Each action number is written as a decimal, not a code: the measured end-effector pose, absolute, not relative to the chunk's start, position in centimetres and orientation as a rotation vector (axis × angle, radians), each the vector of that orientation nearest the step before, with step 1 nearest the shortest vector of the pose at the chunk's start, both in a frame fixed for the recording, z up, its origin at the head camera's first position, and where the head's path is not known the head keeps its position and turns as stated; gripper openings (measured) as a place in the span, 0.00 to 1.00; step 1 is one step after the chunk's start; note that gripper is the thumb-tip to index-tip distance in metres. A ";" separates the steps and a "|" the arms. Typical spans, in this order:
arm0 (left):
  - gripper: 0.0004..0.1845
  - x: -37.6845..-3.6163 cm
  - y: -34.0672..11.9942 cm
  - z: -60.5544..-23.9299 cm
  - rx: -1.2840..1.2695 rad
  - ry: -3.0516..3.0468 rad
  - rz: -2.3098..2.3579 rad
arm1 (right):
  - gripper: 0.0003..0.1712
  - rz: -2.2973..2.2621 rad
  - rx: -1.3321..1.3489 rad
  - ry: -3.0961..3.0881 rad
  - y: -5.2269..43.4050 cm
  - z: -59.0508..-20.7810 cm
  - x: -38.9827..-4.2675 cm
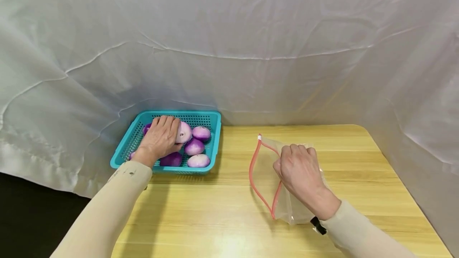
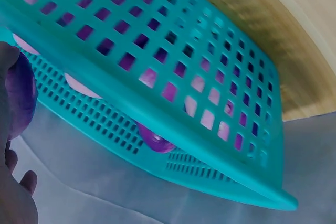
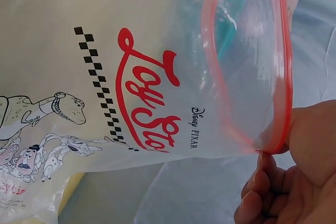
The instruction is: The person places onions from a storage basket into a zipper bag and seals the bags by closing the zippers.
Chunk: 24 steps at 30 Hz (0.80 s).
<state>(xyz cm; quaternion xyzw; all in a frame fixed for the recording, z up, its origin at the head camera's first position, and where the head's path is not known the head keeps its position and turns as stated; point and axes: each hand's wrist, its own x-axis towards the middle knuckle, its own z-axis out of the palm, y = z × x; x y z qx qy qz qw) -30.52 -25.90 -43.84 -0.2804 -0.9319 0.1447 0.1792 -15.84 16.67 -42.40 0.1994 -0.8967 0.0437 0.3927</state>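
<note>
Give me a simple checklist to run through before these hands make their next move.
1. Onion held by the left fingers: ok.
2. Bag pinched by the right fingers: ok.
3. Bag's mouth open: ok, its red edges stand apart.
4. Held onion at the bag, if that is where it goes: not ok, it is at the basket.
5. Left grip firm enough to carry: cannot tell, pressure doesn't show.

A round purple-and-white onion (image 1: 184, 132) is held over similar onions (image 1: 194, 146) in a rectangular turquoise perforated-plastic basket (image 1: 216, 142), at the wood-grained table's (image 1: 215, 210) far left corner. Right of centre, a translucent red-lettered plastic bag (image 3: 147, 72) gapes toward the left edge.
</note>
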 end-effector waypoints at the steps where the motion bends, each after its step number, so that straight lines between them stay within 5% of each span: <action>1: 0.48 -30.5 -25.8 -43.8 -0.792 -2.629 0.405 | 0.12 0.110 0.505 -2.274 16.6 -42.4 -15.9; 24: 0.43 -27.8 -20.3 -41.8 -1.018 -2.299 0.076 | 0.14 0.147 0.505 -2.241 16.9 -41.2 -16.9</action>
